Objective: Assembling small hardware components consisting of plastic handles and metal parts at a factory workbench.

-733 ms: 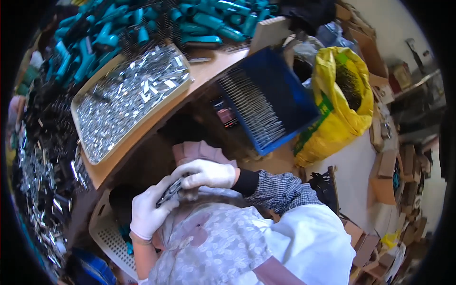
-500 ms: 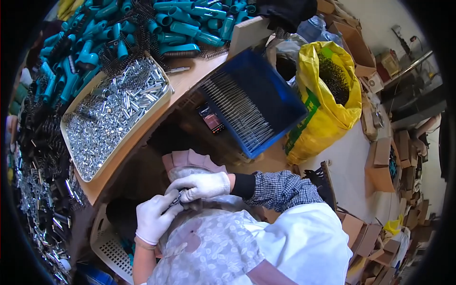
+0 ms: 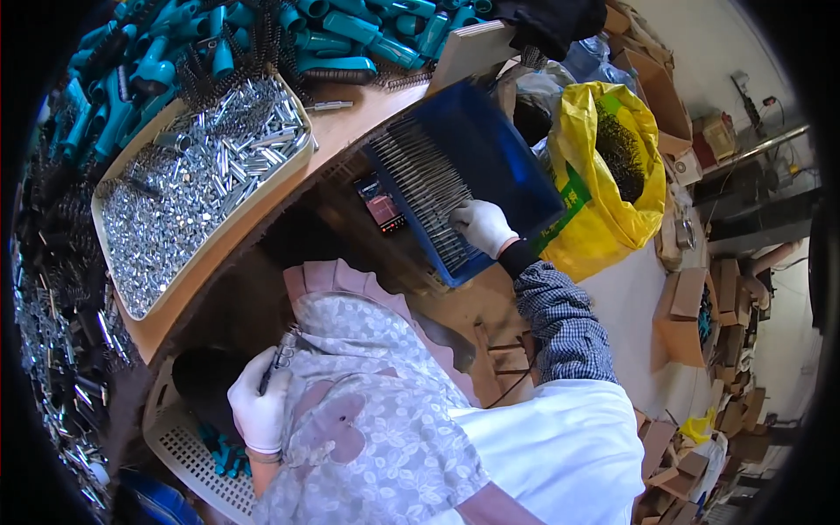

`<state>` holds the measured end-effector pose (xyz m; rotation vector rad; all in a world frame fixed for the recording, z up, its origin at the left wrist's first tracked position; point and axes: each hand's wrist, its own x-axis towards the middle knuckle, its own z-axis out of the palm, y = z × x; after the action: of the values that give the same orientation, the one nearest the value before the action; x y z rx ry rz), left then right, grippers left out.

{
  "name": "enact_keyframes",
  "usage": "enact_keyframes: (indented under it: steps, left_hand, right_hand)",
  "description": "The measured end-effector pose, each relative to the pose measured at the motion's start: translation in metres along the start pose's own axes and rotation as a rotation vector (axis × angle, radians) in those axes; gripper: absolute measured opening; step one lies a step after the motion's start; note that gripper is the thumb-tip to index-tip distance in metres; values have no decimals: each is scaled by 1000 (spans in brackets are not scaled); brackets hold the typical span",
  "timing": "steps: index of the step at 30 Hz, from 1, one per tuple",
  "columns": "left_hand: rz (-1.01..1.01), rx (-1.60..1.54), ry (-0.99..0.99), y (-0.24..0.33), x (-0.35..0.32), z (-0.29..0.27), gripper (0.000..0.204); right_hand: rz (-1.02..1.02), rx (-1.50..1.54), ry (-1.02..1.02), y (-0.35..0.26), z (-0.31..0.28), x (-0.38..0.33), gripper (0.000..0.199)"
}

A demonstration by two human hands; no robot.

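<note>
My left hand [image 3: 261, 407], in a white glove, is closed round a dark, slender part with a silvery coiled end [image 3: 282, 357], held upright beside my apron-covered lap [image 3: 367, 350]. What kind of part it is cannot be made out. My right hand [image 3: 481, 225], also gloved in white, reaches into a blue plastic bin [image 3: 525, 166]. Its fingers are pinched at the edge of a long row of thin metal rods [image 3: 420, 179], seemingly gripping one; the fingertips are partly hidden. The rods lie side by side along the bin's left half.
A tray [image 3: 312, 149] of small metal pins and springs sits on the wooden bench, with teal plastic handles [image 3: 350, 35] heaped behind. Right of the bin stands a yellow sack [image 3: 604, 210] of dark wiry pieces. A phone [image 3: 379, 203] lies left of the bin. A white basket [image 3: 188, 446] stands lower left.
My hands were together over my lap; now my right hand has gone up and right into the blue bin. My left hand has shifted slightly down and left, keeping the dark part.
</note>
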<state>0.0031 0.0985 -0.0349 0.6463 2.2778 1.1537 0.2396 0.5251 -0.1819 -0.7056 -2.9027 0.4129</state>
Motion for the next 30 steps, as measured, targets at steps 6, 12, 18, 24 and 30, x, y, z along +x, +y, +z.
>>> enact_keyframes:
  steps: [6,12,18,24,30]
  left_hand:
    - [21,21,60,-1,-4,0,38]
    - [1,24,65,-6,-9,1,38]
    - [108,63,131,-10,-15,3,37]
    - [71,-20,111,-9,-12,2,36]
    - [24,-95,97,-15,-15,-10,36]
  right_hand:
    - [-41,-107,-29,-14,9,8,13]
    - [-8,-310,-73,-22,18,27,21]
    - [14,-321,-128,-24,21,42,18]
    - [19,-380,-240,-11,6,40,26]
    - [151,462,463,-74,-53,48,27]
